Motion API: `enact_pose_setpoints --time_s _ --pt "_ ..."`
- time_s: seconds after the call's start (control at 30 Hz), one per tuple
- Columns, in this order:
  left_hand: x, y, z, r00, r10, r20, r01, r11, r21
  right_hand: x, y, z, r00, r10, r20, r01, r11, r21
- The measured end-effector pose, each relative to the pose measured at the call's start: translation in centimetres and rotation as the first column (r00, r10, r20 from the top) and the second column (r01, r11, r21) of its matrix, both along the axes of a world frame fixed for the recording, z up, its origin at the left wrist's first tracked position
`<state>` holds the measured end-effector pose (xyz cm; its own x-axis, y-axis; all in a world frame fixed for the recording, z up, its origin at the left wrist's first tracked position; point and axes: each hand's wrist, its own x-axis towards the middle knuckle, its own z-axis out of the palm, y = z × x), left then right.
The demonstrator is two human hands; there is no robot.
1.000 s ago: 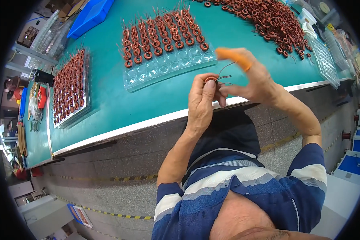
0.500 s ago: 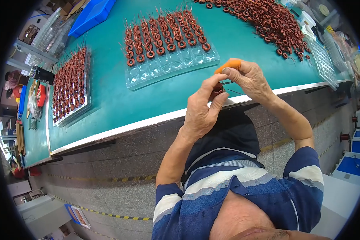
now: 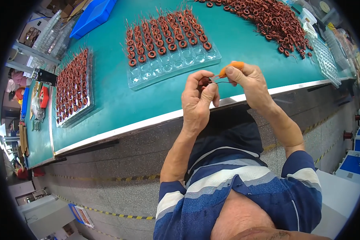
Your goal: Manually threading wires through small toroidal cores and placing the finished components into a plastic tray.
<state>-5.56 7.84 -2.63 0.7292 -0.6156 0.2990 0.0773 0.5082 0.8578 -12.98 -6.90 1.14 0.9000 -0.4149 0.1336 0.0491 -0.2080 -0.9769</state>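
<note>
Nearest to you, your striped blue and white shirt (image 3: 244, 188) filled the lower part of the view, with both forearms rising from it toward the edge of the teal workbench (image 3: 108, 96). Your left hand (image 3: 198, 102) was closed around a small copper-wound ring coil (image 3: 205, 82), pinching it between thumb and fingertips just above the bench's near edge. Your right hand (image 3: 248, 82), just beside it, was curled with an orange finger cot (image 3: 232, 67) on the index finger, gripping the thin wire lead (image 3: 222, 82) that ran out from the coil; the two hands nearly touched.

Just beyond your hands lay a clear plastic tray (image 3: 176, 64), its far rows filled with coils standing with leads up, its near pockets bare. Farther left sat a second clear tray (image 3: 74, 90), packed full of coils. At the far right a loose heap of coils (image 3: 276, 20) spread across the bench, with an unfilled clear tray (image 3: 326, 60) beside it. A blue bin (image 3: 93, 16) stood at the far left.
</note>
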Motion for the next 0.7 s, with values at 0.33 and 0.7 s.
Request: enact_pose_setpoints --time_s 0.33,0.7 --pt "0.5 0.8 0.2 0.997 -0.023 0.070 0.017 0.996 0.090 -0.2 0.9 -1.8 0.999 0.026 0.043 -0.020 0.993 -0.120" --pt "1.1 1.7 -0.7 0.988 0.052 0.146 -0.063 0.996 0.069 0.3 0.4 -0.4 0.998 0.027 0.050 -0.036 0.981 0.189"
